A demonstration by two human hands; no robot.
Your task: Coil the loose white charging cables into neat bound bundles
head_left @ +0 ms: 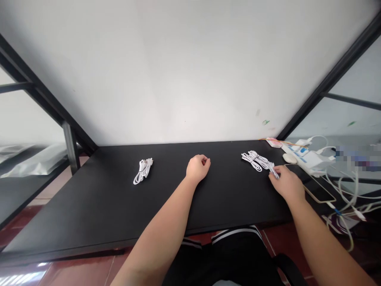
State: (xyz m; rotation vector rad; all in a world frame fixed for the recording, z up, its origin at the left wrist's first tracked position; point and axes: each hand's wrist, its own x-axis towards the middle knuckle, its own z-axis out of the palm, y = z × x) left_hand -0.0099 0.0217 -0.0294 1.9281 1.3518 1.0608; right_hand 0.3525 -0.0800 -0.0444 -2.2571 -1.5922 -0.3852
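Black tabletop is being used as the work surface, set against a white wall. Right hand is being rested near the table's right end, its fingertips being closed on the near end of a white cable bundle. That bundle is being left lying on the table, stretched away from the fingers toward the wall. Left hand is being held at the table's middle, curled into a loose fist with nothing gripped, its knuckles resting on the surface. A second coiled cable is being kept well apart to the left, untouched. Just beside the right hand, a phone is being charged at the table's edge, with a power strip and loose white wires being crowded behind it. Black trousers with white stripes are being seen below the table's near edge.
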